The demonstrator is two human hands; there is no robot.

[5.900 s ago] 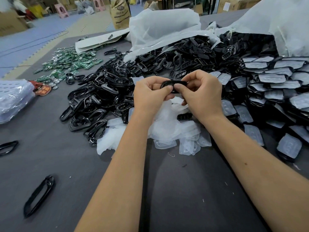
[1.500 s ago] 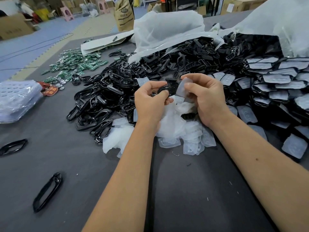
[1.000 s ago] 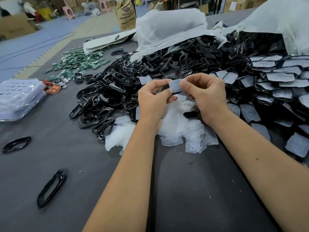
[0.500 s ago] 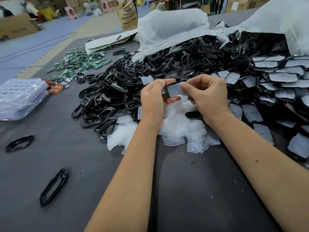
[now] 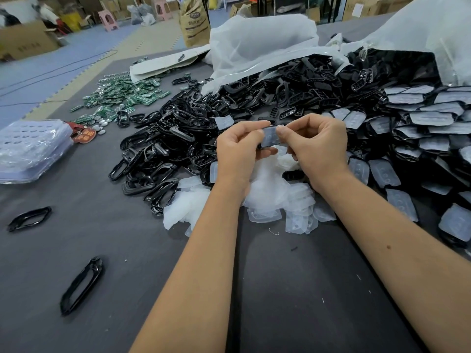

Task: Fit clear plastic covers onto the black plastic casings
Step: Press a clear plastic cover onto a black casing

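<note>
Clear cover (image 5: 270, 137) lies lengthwise on the black casing (image 5: 260, 146), between my left hand (image 5: 238, 154) and right hand (image 5: 317, 146), both pinching its ends.

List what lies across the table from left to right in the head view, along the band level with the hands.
Stack of clear blister trays → pile of black frames → left hand → clear cover on the black casing, pinched by both hands → right hand → rows of covered casings.
</note>
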